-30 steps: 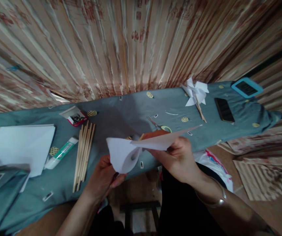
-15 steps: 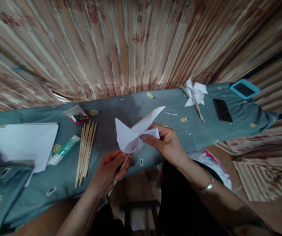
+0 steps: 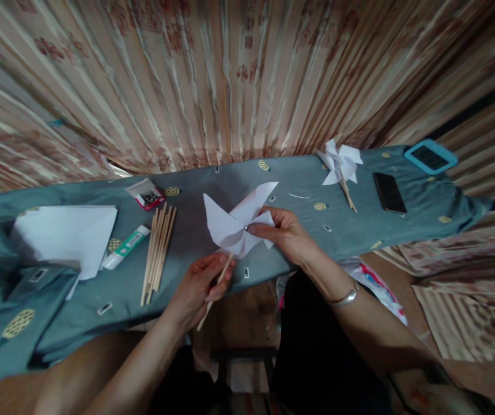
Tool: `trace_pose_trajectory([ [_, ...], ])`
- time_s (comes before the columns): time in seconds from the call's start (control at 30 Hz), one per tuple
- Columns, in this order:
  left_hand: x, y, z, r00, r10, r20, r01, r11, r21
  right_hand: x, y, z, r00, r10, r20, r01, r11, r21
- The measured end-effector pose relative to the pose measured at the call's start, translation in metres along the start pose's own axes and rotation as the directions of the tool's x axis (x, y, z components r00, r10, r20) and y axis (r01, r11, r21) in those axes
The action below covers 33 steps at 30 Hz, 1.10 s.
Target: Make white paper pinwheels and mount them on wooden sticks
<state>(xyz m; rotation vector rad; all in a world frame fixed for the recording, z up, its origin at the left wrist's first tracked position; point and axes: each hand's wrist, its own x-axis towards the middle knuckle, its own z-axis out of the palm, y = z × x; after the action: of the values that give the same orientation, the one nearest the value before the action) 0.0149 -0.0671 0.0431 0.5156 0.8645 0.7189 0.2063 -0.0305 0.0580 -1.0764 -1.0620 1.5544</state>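
A white paper pinwheel (image 3: 230, 225) is held up between my two hands, over the front part of the table. My left hand (image 3: 204, 282) is closed round its wooden stick (image 3: 213, 300), which slants down toward me. With thumb and fingers, my right hand (image 3: 286, 233) pinches the pinwheel at its middle, by a small silvery pin head (image 3: 246, 228). The far end of the stick is hidden behind the paper.
On the grey-green cloth (image 3: 273, 259) lie wooden sticks (image 3: 158, 253), a glue stick (image 3: 126, 246), a small box of pins (image 3: 147, 196) and white paper sheets (image 3: 70, 230). Rightward are more pinwheels (image 3: 341, 161), a phone (image 3: 389, 192) and a blue-framed device (image 3: 431, 155). A curtain (image 3: 238, 86) hangs behind.
The pinwheel has turned slightly, so its blades face me more. My right hand still pinches its middle, and my left hand keeps the stick. The view has shifted a little to the left.
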Motion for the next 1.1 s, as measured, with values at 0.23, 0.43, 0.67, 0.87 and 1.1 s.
trace_pose_trajectory([
  [0.23, -0.008, -0.009, 0.005, 0.996, 0.041, -0.074, -0.042, 0.999, -0.022, -0.003, 0.004, -0.001, 0.996, 0.092, -0.010, -0.092, 0.996, 0.003],
  [0.43, -0.026, -0.030, 0.005, 0.972, 0.106, -0.208, -0.121, 0.991, -0.056, -0.008, 0.016, 0.008, 0.981, 0.191, 0.014, -0.191, 0.981, -0.025],
  [0.67, -0.036, -0.047, -0.010, 0.950, 0.128, -0.284, -0.157, 0.984, -0.081, 0.002, 0.034, 0.022, 0.941, 0.337, -0.002, -0.337, 0.941, -0.034],
  [0.87, -0.031, -0.046, -0.021, 0.962, 0.156, -0.224, -0.174, 0.983, -0.065, 0.012, 0.024, 0.029, 0.915, 0.404, 0.001, -0.401, 0.909, -0.118],
  [1.1, -0.029, -0.049, -0.024, 0.968, 0.166, -0.190, -0.179, 0.983, -0.052, 0.015, 0.016, 0.029, 0.905, 0.426, 0.001, -0.410, 0.872, -0.268],
])
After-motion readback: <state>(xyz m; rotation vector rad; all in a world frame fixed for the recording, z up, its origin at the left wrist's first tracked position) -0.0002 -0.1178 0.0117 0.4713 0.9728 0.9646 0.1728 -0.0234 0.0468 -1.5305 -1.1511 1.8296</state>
